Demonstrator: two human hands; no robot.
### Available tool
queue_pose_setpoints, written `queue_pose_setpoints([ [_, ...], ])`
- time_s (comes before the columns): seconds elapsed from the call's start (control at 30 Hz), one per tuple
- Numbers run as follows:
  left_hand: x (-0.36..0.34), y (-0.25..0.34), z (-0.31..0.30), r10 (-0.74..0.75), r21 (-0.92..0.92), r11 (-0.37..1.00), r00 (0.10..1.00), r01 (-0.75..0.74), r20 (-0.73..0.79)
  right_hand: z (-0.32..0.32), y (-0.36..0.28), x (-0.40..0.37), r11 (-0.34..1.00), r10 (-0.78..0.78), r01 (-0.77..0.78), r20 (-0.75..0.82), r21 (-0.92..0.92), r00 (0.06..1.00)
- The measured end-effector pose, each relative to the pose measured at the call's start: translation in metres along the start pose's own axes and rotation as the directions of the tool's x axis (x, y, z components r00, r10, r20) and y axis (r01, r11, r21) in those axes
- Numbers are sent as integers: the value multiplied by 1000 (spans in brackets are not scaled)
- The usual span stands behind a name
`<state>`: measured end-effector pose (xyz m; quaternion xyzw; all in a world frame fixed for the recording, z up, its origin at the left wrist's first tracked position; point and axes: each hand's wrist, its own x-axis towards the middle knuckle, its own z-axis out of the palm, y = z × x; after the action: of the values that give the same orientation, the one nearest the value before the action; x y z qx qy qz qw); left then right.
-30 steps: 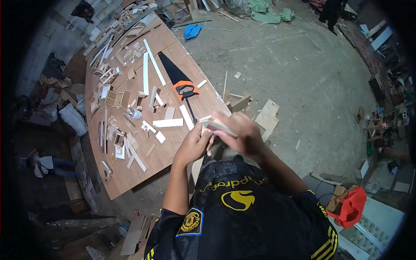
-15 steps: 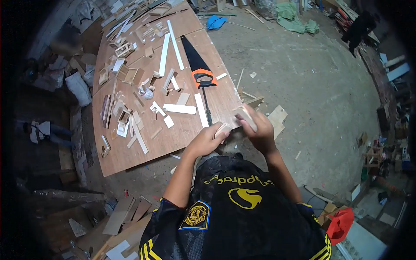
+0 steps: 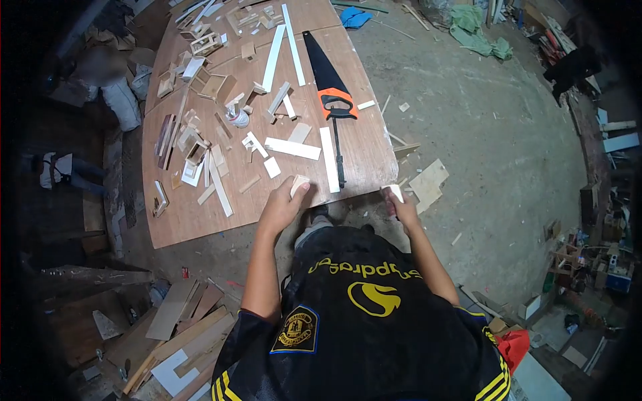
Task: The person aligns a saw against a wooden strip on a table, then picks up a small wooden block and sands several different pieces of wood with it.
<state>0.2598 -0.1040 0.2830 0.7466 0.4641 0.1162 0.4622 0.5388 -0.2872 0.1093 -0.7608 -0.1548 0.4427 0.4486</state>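
Observation:
My left hand (image 3: 279,207) is closed around a small light wooden piece (image 3: 299,185) at the table's near edge. To the right, just off the table's corner, my right hand (image 3: 405,210) grips a small pale block (image 3: 395,193). The two hands are well apart. Between them on the table lie a white strip (image 3: 330,160) and a dark metal bar clamp or rod (image 3: 340,160). Beyond these rests a handsaw (image 3: 328,73) with an orange and black handle.
Wood offcuts, small wooden frames and a small clear jar (image 3: 237,117) cover much of the wooden table (image 3: 261,200). Scrap boards (image 3: 429,184) lie on the floor to the right, more wood at lower left. Another person (image 3: 63,170) stands at far left.
My hands have moved apart: the left one leftward with the wooden piece, the right one slightly down with the block. The view has shifted, so the table sits a little higher.

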Motion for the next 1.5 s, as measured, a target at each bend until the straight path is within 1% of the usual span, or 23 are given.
queue_pose_setpoints([
  [0.07, 2, -2, -9, -4, -27, 1000, 1000, 4, 11, 19, -7, 15, 998, -32, 33, -18, 57, 999],
  [0.2, 5, -2, -30, 7, -82, 997, 1000, -6, 16, 42, -8, 75, 940, -259, 238, -54, -243, 964],
  [0.27, 6, -6, -40, 26, -90, 996, 1000, -26, -4, 50, -31, 74, 995, 55, -49, -70, 91, 996],
  [0.3, 7, -4, -46, 47, -94, 994, 999, -48, -18, 60, -23, 86, 922, -283, 172, -300, -348, 911],
  [0.33, 9, -1, -53, 45, -99, 994, 999, -47, -24, 62, -13, 93, 919, -289, 177, -295, -353, 911],
  [0.4, 10, 11, -72, -4, -136, 991, 1000, 8, 25, 72, -62, 45, 733, -651, 547, -183, -405, 737],
  [0.43, 16, 7, -79, -6, -141, 990, 1000, 9, 22, 80, -99, 11, 821, -519, 501, 8, -275, 855],
  [0.47, 23, 2, -85, 12, -308, 951, 1000, -7, 14, 88, -122, -11, 916, -372, 396, 234, -64, 898],
  [0.5, 32, -1, -91, 33, -465, 885, 999, -27, 5, 98, -127, -15, 875, -410, 478, 401, -81, 819],
  [0.53, 39, 5, -100, 42, -467, 884, 999, -32, 10, 110, -153, -38, 862, -424, 504, 475, -50, 771],
  [0.6, 50, 32, -123, 134, -771, 558, 950, -307, -282, 140, -200, -73, 848, -439, 529, 533, -19, 723],
  [0.67, 63, 48, -146, 166, -824, 318, 883, -469, -439, 166, -220, -83, 641, -640, 767, 530, -31, 557],
  [0.8, 97, 33, -155, -20, -836, 180, 848, -518, -530, 181, -237, -94, 629, -510, 693, 486, -351, 710],
  [0.87, 112, 5, -139, -78, -868, 19, 865, -496, -496, 178, -221, -85, 546, -673, 729, 301, -413, 675],
  [0.93, 104, -13, -122, -99, -899, 72, 894, -432, -437, 164, -214, -88, 552, -689, 722, 259, -416, 676],
  [1.0, 91, -39, -101, -270, -935, 294, 921, -199, -281, 146, -206, -95, 711, -539, 604, 272, -360, 797],
  [1.1, 67, -88, -78, -172, -966, 234, 973, -109, -152, 124, -178, -94, 726, -498, 536, 210, -430, 842],
  [1.17, 60, -92, -76, -243, -947, 293, 968, 129, 57, 116, -182, -104, 800, -401, 440, 182, -408, 898],
  [1.2, 63, -93, -73, -236, -943, 300, 969, 144, 72, 115, -177, -103, 807, -396, 428, 165, -406, 903],
  [1.27, 63, -91, -67, -105, -902, 383, 980, 196, 169, 114, -166, -101, 813, -504, 532, 173, -237, 847],
  [1.4, 88, -57, -54, 24, -840, 541, 998, 35, 57, 108, -168, -114, 958, -255, 283, 302, -53, 919],
  [1.47, 94, -35, -61, 3, -769, 639, 999, 22, 32, 105, -170, -120, 946, -316, 323, 276, 22, 907],
  [1.5, 89, -15, -65, 225, -352, 864, 902, -360, -369, 96, -171, -122, 922, -337, 379, 311, -84, 889],
])
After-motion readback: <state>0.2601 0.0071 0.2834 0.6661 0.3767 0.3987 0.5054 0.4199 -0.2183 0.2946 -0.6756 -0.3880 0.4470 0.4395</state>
